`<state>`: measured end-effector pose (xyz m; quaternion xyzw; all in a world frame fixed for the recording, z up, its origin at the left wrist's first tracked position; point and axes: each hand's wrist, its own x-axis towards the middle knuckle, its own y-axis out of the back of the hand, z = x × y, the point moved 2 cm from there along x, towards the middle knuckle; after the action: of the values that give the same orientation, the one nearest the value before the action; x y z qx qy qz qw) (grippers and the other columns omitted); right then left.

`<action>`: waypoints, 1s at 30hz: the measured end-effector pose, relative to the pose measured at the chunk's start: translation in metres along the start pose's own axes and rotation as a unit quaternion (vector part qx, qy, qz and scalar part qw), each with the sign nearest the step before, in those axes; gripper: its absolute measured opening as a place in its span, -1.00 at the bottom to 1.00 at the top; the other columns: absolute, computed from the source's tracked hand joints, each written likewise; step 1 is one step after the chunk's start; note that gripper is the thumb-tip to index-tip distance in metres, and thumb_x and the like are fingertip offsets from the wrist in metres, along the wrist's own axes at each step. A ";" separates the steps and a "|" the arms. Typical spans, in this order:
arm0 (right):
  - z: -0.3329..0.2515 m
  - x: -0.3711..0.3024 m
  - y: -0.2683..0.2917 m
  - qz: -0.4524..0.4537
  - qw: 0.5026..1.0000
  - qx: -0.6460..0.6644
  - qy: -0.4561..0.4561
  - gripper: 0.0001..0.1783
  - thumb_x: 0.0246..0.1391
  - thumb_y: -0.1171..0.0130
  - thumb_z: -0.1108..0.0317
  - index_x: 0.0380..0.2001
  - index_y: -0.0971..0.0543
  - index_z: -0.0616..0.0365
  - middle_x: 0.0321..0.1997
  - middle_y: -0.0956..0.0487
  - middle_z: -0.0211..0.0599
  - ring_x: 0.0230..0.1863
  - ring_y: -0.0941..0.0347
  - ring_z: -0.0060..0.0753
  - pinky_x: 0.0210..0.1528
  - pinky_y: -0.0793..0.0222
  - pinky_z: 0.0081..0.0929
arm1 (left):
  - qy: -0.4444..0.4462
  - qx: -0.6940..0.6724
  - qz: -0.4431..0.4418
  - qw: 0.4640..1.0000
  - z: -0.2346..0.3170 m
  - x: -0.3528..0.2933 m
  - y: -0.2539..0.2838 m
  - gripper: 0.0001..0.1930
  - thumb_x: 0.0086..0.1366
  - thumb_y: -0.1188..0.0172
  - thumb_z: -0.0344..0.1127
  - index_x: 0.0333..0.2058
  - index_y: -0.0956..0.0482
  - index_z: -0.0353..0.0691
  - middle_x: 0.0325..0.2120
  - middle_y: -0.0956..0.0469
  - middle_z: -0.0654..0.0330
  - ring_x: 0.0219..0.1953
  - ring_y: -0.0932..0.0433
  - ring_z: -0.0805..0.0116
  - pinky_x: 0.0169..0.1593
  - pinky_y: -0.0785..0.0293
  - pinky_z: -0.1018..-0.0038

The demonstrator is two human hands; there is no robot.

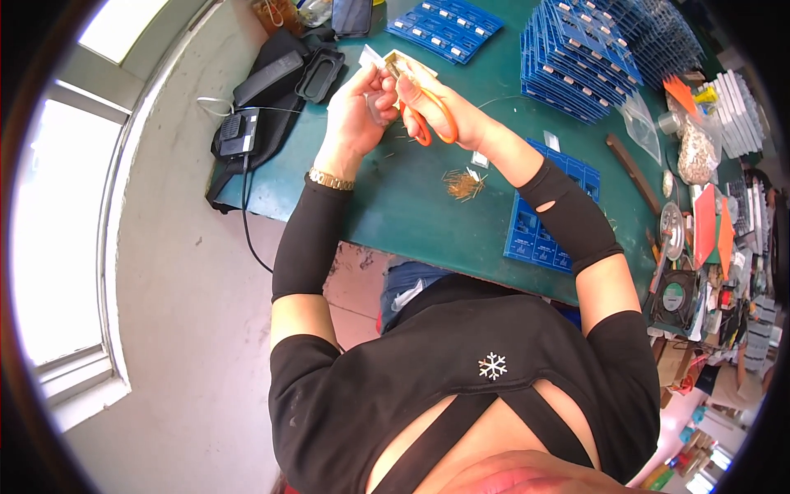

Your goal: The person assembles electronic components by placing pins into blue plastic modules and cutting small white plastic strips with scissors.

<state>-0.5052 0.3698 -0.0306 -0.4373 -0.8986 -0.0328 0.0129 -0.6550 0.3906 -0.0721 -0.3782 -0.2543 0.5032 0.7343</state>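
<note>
Over the far left part of the green table, my two hands work close together. Orange-handled scissors (449, 123) are gripped in my right hand (440, 100), their blades pointing at the left fingers. My left hand (360, 107) is closed, its fingertips pinching a small whitish piece (370, 56) near the blades. What that piece is cannot be made out. Behind the right hand lies a pale, box-like thing (418, 66), partly hidden. Nearer me, a heap of thin copper-coloured wire clippings (463, 185) rests on the table, with a small white piece beside it.
Blue circuit panels (448, 29) lie at the back, with tall stacks of panels (576, 62) to their right. Another blue panel (535, 235) sits under my right forearm. A black bag (267, 90) and corded device (239, 133) are left; a brown bar (634, 174) and small fan (676, 295) are right.
</note>
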 end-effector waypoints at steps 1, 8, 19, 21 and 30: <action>0.003 0.001 0.000 0.000 1.000 -0.001 -0.001 -0.29 0.25 0.21 -0.27 0.18 -0.19 0.11 -0.38 -0.44 -0.42 -0.53 -0.32 -0.72 -0.47 -0.31 -0.68 | 0.000 -0.001 0.000 1.000 0.000 0.000 -0.001 -0.74 0.41 0.07 -0.14 -0.27 -0.42 -0.24 -0.48 -0.40 0.34 -0.58 -0.25 0.57 -0.51 -0.15 0.62; 0.009 0.012 0.010 0.024 0.999 0.012 0.039 -0.28 0.09 -0.02 -0.34 -0.05 -0.29 0.12 -0.53 -0.44 -0.39 -0.66 -0.32 -0.65 -0.66 -0.26 -0.67 | -0.007 0.055 0.015 0.998 -0.001 -0.005 -0.009 -0.75 0.42 0.05 -0.14 -0.28 -0.42 -0.22 -0.51 -0.38 0.35 -0.58 -0.22 0.60 -0.53 -0.12 0.65; 0.018 0.021 0.005 0.022 0.996 0.055 0.064 -0.22 0.12 -0.06 -0.25 0.12 -0.18 0.18 -0.51 -0.32 -0.52 -0.58 -0.24 -0.74 -0.51 -0.19 -0.73 | -0.016 0.152 0.094 0.984 0.006 -0.010 -0.011 -0.79 0.44 0.06 -0.18 -0.34 -0.41 -0.13 -0.58 -0.26 0.40 -0.64 -0.12 0.64 -0.59 -0.01 0.68; 0.016 0.028 0.003 0.032 0.993 0.082 0.078 -0.38 0.08 -0.06 -0.29 -0.18 -0.28 0.06 -0.57 -0.35 -0.50 -0.65 -0.27 -0.70 -0.60 -0.20 -0.70 | -0.028 0.204 0.082 0.975 0.008 -0.009 -0.008 -0.80 0.43 0.06 -0.19 -0.33 -0.41 -0.14 -0.58 -0.25 0.40 -0.64 -0.11 0.63 -0.57 0.00 0.68; 0.016 0.041 0.006 0.030 0.995 0.078 0.060 -0.40 0.11 0.11 -0.35 -0.35 -0.30 0.02 -0.61 -0.38 -0.45 -0.62 -0.31 -0.65 -0.53 -0.25 -0.65 | -0.016 0.323 0.086 0.942 0.018 -0.015 -0.009 -0.81 0.43 0.05 -0.17 -0.31 -0.44 -0.09 -0.60 -0.24 0.49 -0.63 -0.10 0.71 -0.58 0.04 0.71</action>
<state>-0.5250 0.4067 -0.0439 -0.4589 -0.8826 0.0114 0.1015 -0.6693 0.3801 -0.0542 -0.1332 -0.0558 0.6255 0.7668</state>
